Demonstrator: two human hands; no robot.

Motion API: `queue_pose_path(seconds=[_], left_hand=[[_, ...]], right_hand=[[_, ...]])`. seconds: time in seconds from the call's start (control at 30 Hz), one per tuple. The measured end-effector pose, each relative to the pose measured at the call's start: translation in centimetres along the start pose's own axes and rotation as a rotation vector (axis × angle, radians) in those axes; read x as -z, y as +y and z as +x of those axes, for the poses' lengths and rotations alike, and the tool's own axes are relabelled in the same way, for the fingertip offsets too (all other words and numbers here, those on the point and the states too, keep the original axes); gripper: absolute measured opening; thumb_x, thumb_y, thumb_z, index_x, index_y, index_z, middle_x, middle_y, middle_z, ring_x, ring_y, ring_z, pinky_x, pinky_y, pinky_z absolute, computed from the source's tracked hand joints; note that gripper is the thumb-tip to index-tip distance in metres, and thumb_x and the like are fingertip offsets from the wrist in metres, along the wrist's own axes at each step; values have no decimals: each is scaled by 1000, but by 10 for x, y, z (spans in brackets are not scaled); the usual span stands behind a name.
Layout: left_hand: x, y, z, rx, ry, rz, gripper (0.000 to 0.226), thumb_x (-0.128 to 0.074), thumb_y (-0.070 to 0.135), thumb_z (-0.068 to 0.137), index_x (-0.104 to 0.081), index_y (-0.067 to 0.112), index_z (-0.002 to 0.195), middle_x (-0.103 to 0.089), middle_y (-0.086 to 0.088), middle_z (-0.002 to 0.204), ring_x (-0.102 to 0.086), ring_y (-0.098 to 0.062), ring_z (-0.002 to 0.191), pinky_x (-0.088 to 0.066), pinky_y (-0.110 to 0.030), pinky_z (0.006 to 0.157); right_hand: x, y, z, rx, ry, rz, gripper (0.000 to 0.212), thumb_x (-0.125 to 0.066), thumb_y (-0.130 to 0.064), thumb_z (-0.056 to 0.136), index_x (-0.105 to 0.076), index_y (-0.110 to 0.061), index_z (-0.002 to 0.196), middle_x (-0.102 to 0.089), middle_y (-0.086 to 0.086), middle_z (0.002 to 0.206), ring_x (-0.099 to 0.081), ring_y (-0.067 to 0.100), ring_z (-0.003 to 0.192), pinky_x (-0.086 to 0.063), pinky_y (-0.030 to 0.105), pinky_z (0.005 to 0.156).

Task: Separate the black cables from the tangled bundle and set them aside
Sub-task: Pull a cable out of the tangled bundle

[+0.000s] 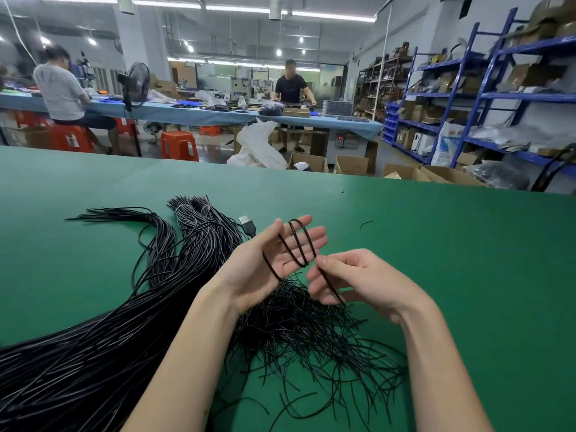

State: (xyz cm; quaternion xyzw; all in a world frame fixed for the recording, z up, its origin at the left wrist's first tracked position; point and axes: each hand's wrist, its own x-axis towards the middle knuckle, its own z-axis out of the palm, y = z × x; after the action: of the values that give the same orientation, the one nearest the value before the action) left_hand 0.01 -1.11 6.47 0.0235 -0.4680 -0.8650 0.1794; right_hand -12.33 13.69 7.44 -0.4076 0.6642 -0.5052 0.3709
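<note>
A thick bundle of long black cables (93,347) lies across the left of the green table (436,244), with tied ends (199,213) fanning out at the far side. A looser tangle of thin black strands (311,335) spreads beneath my hands. My left hand (274,260) is held palm up with straight fingers, and a single black cable (299,244) is looped a few times around its fingers. My right hand (352,275) pinches that same cable between thumb and fingers, just right of the left palm. A USB plug (247,224) lies behind my left hand.
A short cable scrap (365,225) lies on the table to the far right. Beyond the table edge stand cardboard boxes (352,165), orange stools (180,145), a blue workbench with two people, and blue shelving (486,98) on the right.
</note>
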Motion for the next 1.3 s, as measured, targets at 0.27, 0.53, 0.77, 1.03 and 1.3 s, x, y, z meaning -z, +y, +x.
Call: queue_pose_path(seconds=[0.27, 0.53, 0.77, 1.03, 1.3], left_hand=[[-1, -4, 0, 12, -17, 86, 47, -27, 32, 109, -50, 7, 142, -65, -15, 133, -62, -24, 126, -53, -30, 100], [-13, -21, 6, -51, 83, 348, 22, -40, 13, 107, -57, 4, 98, -55, -2, 72, -64, -20, 82, -55, -28, 82], [-9, -21, 0, 98, -97, 447, 25, -46, 19, 107, -56, 13, 84, -26, 3, 65, -26, -12, 56, -32, -19, 53], [-17, -22, -7, 190, -249, 718, 7, -50, 16, 87, -49, 12, 82, -38, 5, 57, -33, -9, 52, -35, -17, 51], [-10, -18, -6, 204, -236, 718, 16, -43, 7, 105, -54, 3, 94, -42, 6, 59, -50, -13, 61, -42, -24, 67]], right_hand=[[-8, 5, 11, 35, 132, -84, 44, -62, -41, 100, -70, -14, 67, -66, 5, 56, -67, 17, 55, -46, 24, 55], [-9, 17, 15, -169, -52, -184, 49, -50, -52, 102, -75, -14, 84, -78, 6, 77, -74, 15, 70, -57, 22, 64], [24, 9, 0, 185, 137, -143, 42, -73, -23, 94, -60, -32, 133, -66, -12, 133, -66, 2, 116, -52, 34, 106], [-20, -2, 18, 374, 20, -202, 11, -81, -36, 86, -73, -28, 83, -71, -6, 79, -63, 8, 72, -53, 20, 71], [-19, 19, 29, 293, 311, -160, 36, -72, -47, 91, -63, -22, 68, -60, 1, 57, -53, 14, 42, -42, 20, 49]])
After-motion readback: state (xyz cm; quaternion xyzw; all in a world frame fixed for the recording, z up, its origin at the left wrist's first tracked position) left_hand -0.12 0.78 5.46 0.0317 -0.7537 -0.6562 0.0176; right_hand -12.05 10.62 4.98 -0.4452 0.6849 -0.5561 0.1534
